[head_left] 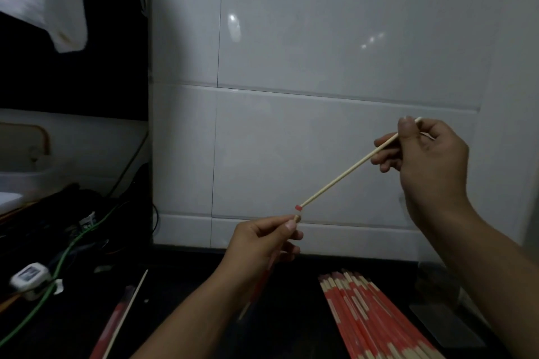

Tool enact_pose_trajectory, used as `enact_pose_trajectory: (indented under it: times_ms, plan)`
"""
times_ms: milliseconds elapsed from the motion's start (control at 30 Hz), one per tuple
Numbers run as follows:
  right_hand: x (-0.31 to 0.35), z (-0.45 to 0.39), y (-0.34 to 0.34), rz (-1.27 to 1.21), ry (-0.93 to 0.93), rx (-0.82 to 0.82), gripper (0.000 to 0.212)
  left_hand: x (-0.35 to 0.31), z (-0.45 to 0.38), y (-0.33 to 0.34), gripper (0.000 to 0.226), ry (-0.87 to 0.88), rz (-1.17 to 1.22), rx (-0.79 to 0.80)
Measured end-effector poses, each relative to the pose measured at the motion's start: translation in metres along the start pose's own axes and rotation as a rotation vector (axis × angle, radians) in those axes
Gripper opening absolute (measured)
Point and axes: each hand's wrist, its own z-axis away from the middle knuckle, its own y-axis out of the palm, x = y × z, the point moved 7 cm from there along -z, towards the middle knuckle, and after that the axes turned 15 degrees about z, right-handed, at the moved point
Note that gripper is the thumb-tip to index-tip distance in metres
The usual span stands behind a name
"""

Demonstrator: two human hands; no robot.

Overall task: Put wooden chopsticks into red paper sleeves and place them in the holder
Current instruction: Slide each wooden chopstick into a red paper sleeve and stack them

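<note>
My right hand [423,160] pinches the upper end of a bare wooden chopstick [347,172] that slants down to the left. Its lower tip touches the mouth of a red paper sleeve [298,207]. My left hand [262,245] grips that sleeve near its top; the sleeve runs down below the palm, with a second chopstick end showing beside my thumb. A fan of sleeved chopsticks [376,320] lies on the dark counter at lower right. One loose chopstick [128,312] and an empty red sleeve [112,326] lie at lower left. No holder is clearly visible.
White wall tiles [320,67] stand right behind my hands. At left are tangled cables with a green cord [43,300], a small white device [29,275] and a hanging white cloth [43,0]. A clear flat object [446,326] lies at far right.
</note>
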Motion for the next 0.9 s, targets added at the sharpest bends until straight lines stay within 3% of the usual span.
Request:
enact_pose_trajectory:
  times_ms: [500, 667, 900]
  plan:
    - [-0.008, 0.002, 0.019, -0.051, 0.030, 0.090, 0.015, -0.001, -0.002, -0.002, 0.016, 0.034, -0.085, 0.011]
    - [-0.013, 0.013, 0.042, -0.047, 0.085, 0.210, 0.015, 0.005, -0.006, -0.002, 0.014, 0.032, -0.105, -0.010]
    - [-0.028, 0.043, 0.072, 0.216, 0.089, 0.516, 0.010, -0.003, -0.002, 0.005, 0.015, 0.058, -0.156, -0.003]
